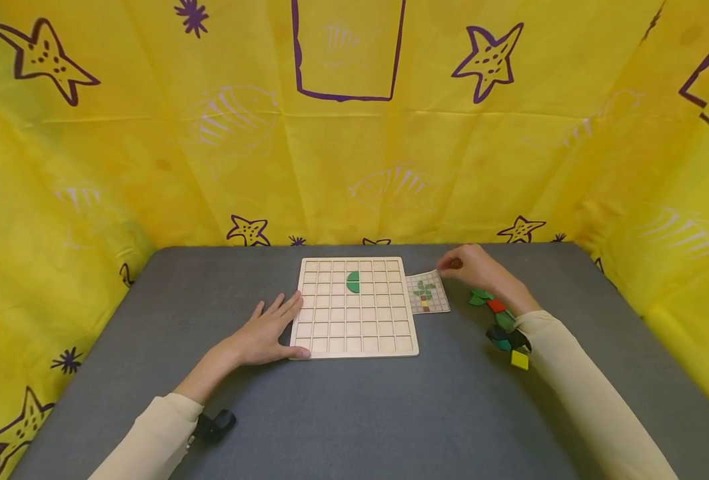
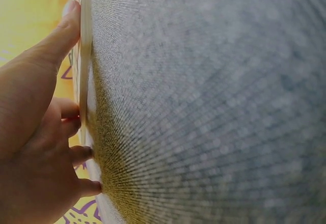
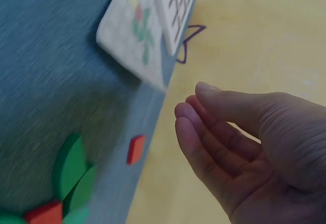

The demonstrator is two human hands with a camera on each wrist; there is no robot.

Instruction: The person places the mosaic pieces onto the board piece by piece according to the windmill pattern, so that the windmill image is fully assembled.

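My left hand, fingers spread, rests at the left edge of the pale grid board; in the left wrist view its thumb and fingers lie along the board's edge. Two green quarter-round pieces form a half disc on the board. A pattern card adjoins the board's right side. By the card's upper right corner is my right hand. In the right wrist view the card has a raised corner, and the loosely bent fingers of the right hand show a gap from it.
Loose green pieces, a red piece and a yellow square lie beneath and beside the right forearm. Another red piece lies apart near the table's far edge. Yellow patterned cloth surrounds the grey table.
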